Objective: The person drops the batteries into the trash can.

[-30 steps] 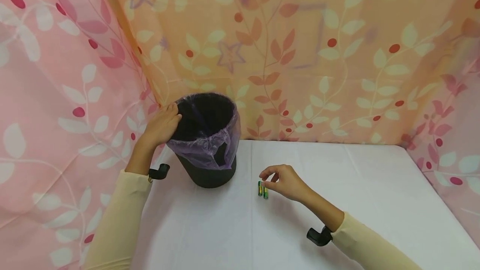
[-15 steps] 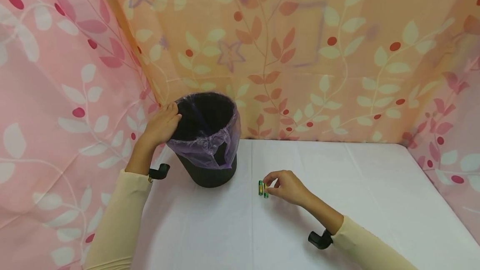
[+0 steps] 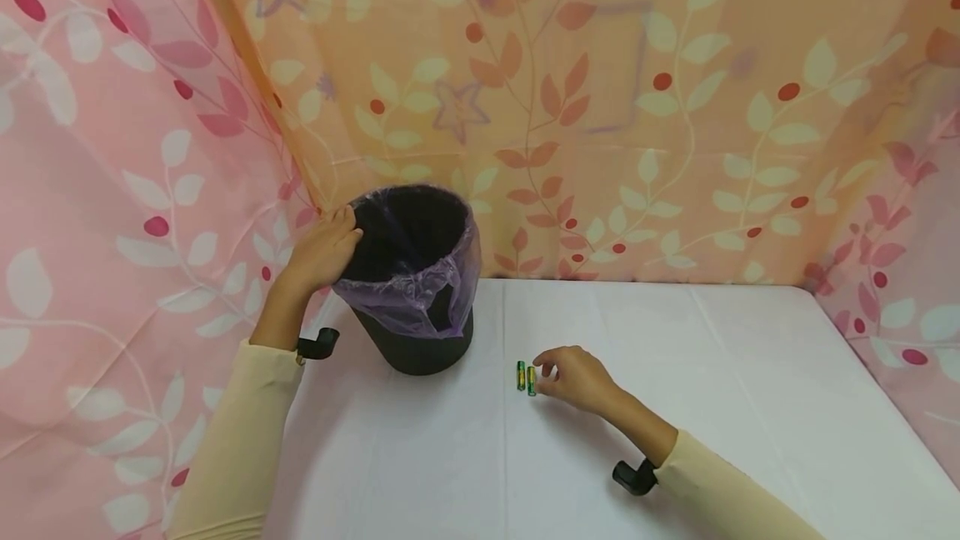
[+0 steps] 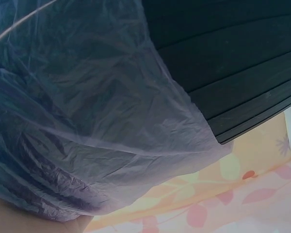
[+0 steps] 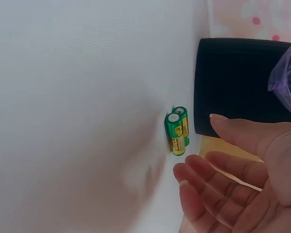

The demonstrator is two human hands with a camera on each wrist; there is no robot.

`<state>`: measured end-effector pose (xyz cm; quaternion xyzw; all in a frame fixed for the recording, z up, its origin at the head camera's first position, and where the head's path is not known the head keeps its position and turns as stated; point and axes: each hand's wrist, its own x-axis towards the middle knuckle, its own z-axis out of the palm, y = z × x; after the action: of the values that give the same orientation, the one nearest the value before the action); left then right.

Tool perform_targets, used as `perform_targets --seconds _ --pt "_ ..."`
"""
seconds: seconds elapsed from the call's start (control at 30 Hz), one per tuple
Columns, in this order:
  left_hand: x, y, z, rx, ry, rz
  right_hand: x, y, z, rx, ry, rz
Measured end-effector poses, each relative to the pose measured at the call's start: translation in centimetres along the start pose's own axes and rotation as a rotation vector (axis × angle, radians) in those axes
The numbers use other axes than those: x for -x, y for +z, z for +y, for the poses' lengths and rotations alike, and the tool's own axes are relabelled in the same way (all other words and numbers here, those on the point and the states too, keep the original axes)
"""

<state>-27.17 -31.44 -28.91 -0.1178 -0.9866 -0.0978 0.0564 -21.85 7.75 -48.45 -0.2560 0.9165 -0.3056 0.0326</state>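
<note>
A black trash bin (image 3: 423,357) with a purple plastic liner (image 3: 405,302) folded over its rim stands on the white table. My left hand (image 3: 324,248) grips the bin's left rim, fingertips over the edge; its thumb is hidden. Liner and ribbed bin wall fill most of the left wrist view. Two green and yellow batteries, a left one (image 3: 521,375) and a right one (image 3: 532,381), lie side by side to the right of the bin. My right hand (image 3: 576,377) is just right of the batteries, thumb and fingers apart with nothing between them, as the right wrist view shows.
Behind the white table (image 3: 675,357) hangs an orange leaf-patterned cloth (image 3: 600,107). Pink patterned cloths flank it on the left (image 3: 112,190) and right (image 3: 900,248). Each wrist wears a small black camera.
My right hand has shifted slightly right and down, off from over the batteries, so both now show fully. The batteries, the bin and my left hand have stayed in place.
</note>
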Motion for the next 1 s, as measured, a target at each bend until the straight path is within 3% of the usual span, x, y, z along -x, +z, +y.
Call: perform_targets --seconds 0.33,1.0 --pt "0.1 0.0 -0.1 0.004 -0.002 -0.007 -0.4 1.6 0.5 0.114 0.062 -0.041" --pt "0.1 0.0 -0.1 0.002 0.005 0.004 -1.3 3.1 0.8 0.242 0.043 -0.027"
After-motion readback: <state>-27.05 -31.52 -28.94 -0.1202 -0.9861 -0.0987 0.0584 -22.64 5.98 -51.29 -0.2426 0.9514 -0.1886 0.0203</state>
